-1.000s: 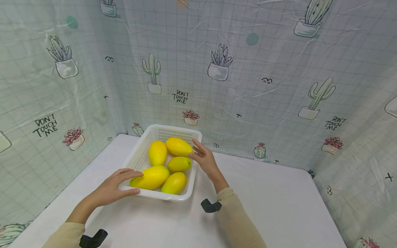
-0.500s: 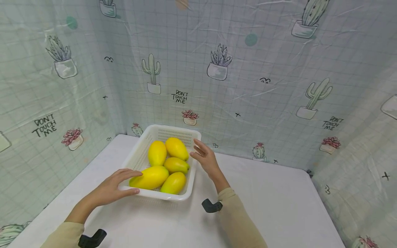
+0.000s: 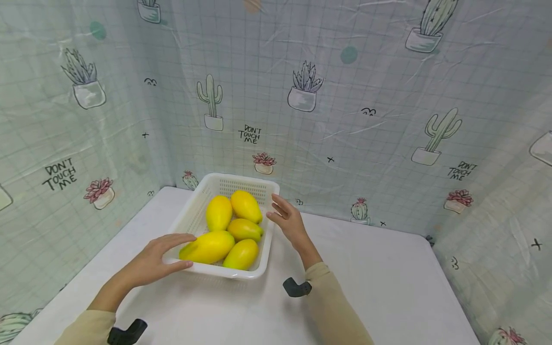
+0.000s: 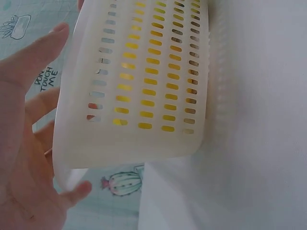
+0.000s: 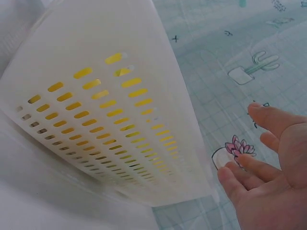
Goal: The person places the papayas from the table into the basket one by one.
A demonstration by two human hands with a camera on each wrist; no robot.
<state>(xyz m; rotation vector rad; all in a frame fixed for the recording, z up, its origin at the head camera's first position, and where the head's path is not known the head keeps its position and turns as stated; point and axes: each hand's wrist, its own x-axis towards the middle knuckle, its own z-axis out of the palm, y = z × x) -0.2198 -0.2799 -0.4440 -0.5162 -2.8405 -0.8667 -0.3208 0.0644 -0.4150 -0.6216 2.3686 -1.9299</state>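
A white plastic basket (image 3: 224, 272) with slotted walls holds several smooth yellow mango-like fruits. The largest fruit (image 3: 209, 247) lies at the near left, and a smaller one (image 3: 245, 230) with a greenish tip lies in the middle. My left hand (image 3: 151, 261) spreads over the near left corner, thumb by the front rim and fingertips close to the largest fruit; contact is unclear. Beside the right rim hovers my right hand (image 3: 290, 224), fingers loosely bent and holding nothing. In the right wrist view this hand (image 5: 268, 177) is apart from the basket wall (image 5: 115, 24).
The basket stands on a white-covered table (image 3: 366, 278), left of its middle. A cactus-print curtain (image 3: 267, 96) closes off the back and both sides. Each forearm carries a black wrist mount, the left mount (image 3: 127, 332) and the right mount (image 3: 296, 287).
The far right fruit has turned and the middle one has shifted left. My right hand has drawn back from them to the right. My left hand has eased slightly left.
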